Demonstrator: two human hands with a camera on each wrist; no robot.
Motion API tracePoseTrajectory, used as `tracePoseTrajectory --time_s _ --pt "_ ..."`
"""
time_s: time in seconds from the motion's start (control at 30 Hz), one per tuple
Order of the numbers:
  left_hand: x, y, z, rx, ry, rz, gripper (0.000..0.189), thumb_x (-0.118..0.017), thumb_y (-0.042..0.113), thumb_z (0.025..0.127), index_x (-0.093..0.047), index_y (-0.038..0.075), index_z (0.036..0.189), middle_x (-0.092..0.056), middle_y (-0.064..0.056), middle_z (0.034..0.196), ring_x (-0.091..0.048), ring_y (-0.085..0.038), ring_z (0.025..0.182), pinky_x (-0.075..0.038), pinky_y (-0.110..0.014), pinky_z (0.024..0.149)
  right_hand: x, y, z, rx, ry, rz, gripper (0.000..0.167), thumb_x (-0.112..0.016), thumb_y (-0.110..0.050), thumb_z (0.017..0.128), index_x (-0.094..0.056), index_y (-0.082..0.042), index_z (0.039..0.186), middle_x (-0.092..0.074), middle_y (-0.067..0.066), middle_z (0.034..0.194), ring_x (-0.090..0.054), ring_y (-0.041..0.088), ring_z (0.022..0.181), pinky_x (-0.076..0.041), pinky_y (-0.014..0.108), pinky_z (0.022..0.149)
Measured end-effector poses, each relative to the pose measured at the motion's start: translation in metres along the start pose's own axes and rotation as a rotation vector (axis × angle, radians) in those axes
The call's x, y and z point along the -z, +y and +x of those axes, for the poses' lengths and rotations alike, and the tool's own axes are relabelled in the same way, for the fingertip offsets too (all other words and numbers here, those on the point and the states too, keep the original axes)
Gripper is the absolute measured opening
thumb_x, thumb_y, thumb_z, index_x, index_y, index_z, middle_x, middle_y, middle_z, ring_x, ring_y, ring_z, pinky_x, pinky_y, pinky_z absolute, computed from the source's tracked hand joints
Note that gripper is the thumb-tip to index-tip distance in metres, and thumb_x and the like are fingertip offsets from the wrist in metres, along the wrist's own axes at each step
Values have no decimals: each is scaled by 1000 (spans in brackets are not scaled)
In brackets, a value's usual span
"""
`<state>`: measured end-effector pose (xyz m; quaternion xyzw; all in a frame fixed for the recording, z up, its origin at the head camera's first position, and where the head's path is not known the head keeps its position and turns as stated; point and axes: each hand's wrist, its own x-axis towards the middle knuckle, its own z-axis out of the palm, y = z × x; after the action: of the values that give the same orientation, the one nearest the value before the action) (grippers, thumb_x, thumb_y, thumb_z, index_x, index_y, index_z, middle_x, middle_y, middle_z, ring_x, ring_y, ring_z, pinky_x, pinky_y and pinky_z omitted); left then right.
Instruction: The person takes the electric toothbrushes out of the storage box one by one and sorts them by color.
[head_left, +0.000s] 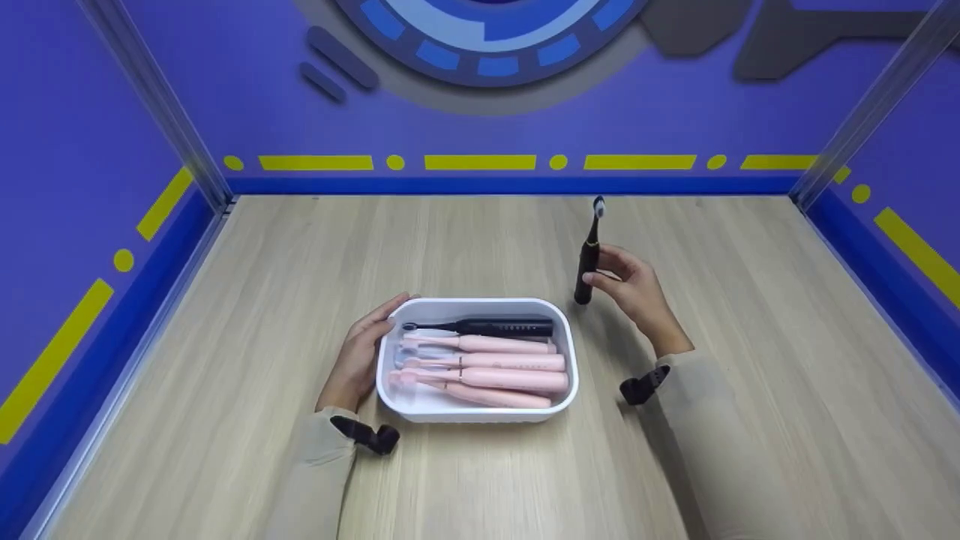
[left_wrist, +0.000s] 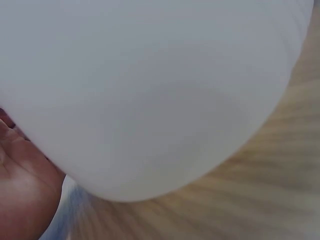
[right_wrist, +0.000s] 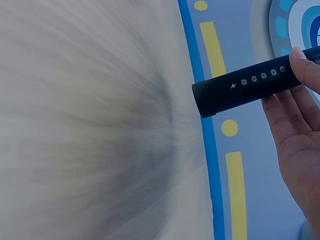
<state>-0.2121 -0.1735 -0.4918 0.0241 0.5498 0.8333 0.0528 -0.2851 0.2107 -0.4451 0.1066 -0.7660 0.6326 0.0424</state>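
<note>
A black electric toothbrush (head_left: 589, 262) stands nearly upright above the table, brush head at the top. My right hand (head_left: 634, 289) pinches its handle between thumb and fingers. The right wrist view shows a row of button icons on the black handle (right_wrist: 245, 82) and its base end apart from the table. My left hand (head_left: 360, 352) holds the left end of a white plastic bin (head_left: 480, 415), thumb by the rim. Inside lie another black electric toothbrush (head_left: 502, 328) and several pink electric toothbrushes (head_left: 514, 379), brush heads pointing left. The bin's smooth wall (left_wrist: 150, 100) fills most of the left wrist view.
The wood-grain table (head_left: 300, 247) ends at a blue back wall (head_left: 495, 135) with yellow markings. Side panels (head_left: 900, 247) close in the left and right. Each sleeve carries a black wrist camera (head_left: 645, 386).
</note>
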Motion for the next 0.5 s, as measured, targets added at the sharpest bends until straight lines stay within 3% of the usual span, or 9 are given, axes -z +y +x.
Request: tracePoseTrajectory --time_s 0.13,0.33,0.5 --pt "0 0 0 -1 5 1 48 -31 -3 95 -38 -7 143 -40 -19 150 -32 -24 142 -25 -35 119 -3 2 1 11 13 1 45 -70 3 82 -57 6 126 -68 -5 104 -63 5 99 -50 25 99" --pt "1 -1 1 -1 11 9 48 -30 -3 95 -38 -6 143 -41 -19 149 -33 -24 142 -26 -32 118 -8 3 1 3 17 7 45 -69 4 82 -56 7 125 -67 -8 102 -62 5 99 -50 22 97" --pt "1 -1 1 2 13 3 48 -31 -3 96 -39 -6 142 -42 -18 148 -35 -23 141 -28 -30 117 -10 3 2 -24 6 -21 46 -70 3 82 -55 6 126 -66 1 106 -61 5 99 -45 36 106"
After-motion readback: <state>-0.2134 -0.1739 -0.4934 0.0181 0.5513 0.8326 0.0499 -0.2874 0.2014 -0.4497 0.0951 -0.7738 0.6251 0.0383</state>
